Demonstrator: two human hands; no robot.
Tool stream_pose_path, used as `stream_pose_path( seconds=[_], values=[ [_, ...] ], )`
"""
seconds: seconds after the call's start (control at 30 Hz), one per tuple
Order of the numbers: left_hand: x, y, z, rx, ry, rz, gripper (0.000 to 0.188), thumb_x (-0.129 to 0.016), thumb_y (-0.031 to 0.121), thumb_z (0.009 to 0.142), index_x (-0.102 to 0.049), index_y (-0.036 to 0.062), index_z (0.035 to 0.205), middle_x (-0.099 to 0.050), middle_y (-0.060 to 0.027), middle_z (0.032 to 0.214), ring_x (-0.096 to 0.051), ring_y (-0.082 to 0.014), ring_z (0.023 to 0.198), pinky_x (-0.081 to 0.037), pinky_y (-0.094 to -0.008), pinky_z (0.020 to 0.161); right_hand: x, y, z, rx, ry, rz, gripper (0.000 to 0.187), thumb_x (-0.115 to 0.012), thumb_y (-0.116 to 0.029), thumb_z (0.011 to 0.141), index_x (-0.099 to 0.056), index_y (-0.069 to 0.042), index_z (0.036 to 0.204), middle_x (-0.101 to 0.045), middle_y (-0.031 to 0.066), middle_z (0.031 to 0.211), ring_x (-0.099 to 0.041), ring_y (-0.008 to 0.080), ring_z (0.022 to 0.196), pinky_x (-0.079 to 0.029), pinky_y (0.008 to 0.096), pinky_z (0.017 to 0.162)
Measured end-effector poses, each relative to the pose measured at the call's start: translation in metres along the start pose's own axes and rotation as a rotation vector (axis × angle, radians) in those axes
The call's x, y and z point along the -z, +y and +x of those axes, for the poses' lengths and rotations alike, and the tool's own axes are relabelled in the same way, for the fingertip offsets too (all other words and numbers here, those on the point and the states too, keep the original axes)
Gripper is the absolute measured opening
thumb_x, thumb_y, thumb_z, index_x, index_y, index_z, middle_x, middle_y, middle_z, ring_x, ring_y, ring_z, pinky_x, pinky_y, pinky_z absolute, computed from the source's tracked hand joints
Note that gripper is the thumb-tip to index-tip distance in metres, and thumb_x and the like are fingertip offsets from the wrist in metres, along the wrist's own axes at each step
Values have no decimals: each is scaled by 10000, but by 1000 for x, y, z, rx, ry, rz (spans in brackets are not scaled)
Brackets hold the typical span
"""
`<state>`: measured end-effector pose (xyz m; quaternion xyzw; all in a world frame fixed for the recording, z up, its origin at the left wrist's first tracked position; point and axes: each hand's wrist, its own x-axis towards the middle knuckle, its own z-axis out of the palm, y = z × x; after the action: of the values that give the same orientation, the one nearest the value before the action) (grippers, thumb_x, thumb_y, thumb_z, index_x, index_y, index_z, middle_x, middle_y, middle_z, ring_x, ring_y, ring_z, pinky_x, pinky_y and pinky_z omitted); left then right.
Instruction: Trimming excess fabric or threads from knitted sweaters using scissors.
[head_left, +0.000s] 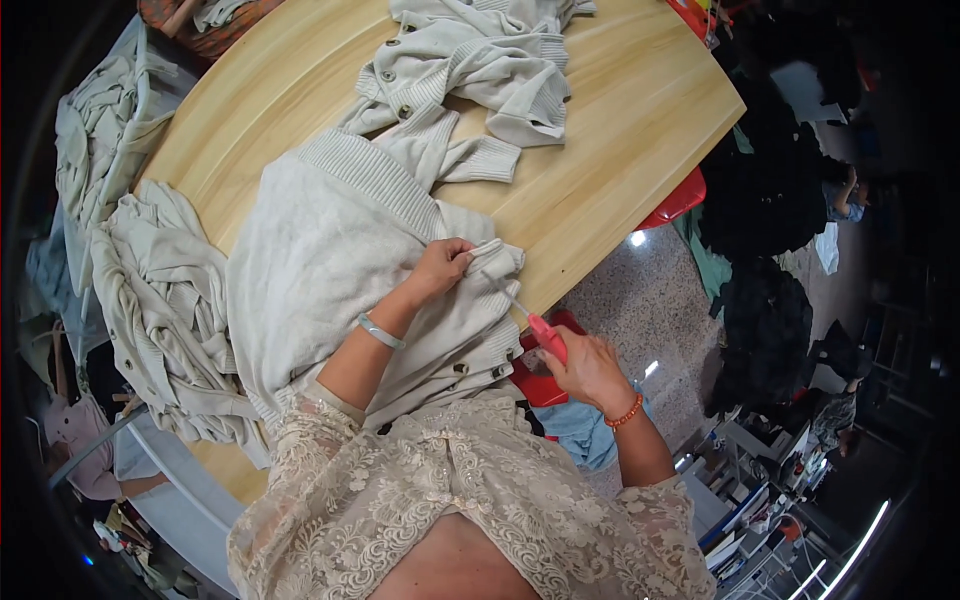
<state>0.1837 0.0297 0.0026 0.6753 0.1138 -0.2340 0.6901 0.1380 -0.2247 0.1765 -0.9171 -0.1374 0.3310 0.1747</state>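
Note:
An off-white knit cardigan [330, 240] with a ribbed band and dark buttons lies spread over the near part of the table. My left hand [441, 270] is closed on its fabric, thumb and fingers pinching beside a ribbed end [497, 258]. In my right hand [588, 370] is a red-handled tool [546, 338] with a thin metal shaft. That shaft points up and left toward the ribbed end, its tip at or very near the knit; whether it goes into the fabric I cannot tell.
More off-white buttoned knitwear [465, 70] lies farther up the wooden table [640, 100]. A heap of similar knits [165, 290] hangs over the left edge, by a filled clear bin [110, 130]. Red stools [680, 200] and dark garment piles [765, 200] are at right. Other people are nearby.

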Motion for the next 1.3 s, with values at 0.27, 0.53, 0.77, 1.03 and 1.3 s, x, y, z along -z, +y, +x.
stream_pose_path(
  seconds=[0.27,0.53,0.77,1.03,1.3],
  values=[
    [6,16,-42,-311,179,17,272,-548,78,888,-644,5,1131,-641,-63,895,-573,-119,743,-492,-275,698,-10,13,28,42,267,107,251,-597,-235,914,-607,-23,1047,-651,250,868,-620,451,841,-483,519,731],
    [260,-8,-128,-73,1332,768,389,-670,224,821,-619,56,1168,-622,-172,1152,-562,-362,1078,-446,-436,939,1,-4,68,58,368,-59,241,-607,-216,926,-643,22,933,-645,266,830,-623,461,821,-488,474,676],
    [307,-71,-191,253,1178,468,233,-687,228,821,-674,14,912,-687,-127,786,-661,-253,723,-505,-342,700,34,-57,138,70,143,270,253,-622,-202,908,-656,32,816,-656,168,660,-648,282,603,-482,389,587],
    [119,61,-209,-603,372,466,93,-690,115,809,-632,68,864,-593,-73,831,-559,-285,783,-432,-387,764,64,-153,241,459,199,222,260,-632,-231,923,-676,23,886,-680,110,701,-606,154,622,-456,311,594],
    [104,40,-237,-315,843,241,111,-684,86,816,-662,27,907,-641,-117,866,-618,-296,816,-493,-369,741,38,-259,270,615,154,52,443,-740,-330,823,-641,48,1030,-699,164,867,-687,248,813,-524,351,736]
  ],
)
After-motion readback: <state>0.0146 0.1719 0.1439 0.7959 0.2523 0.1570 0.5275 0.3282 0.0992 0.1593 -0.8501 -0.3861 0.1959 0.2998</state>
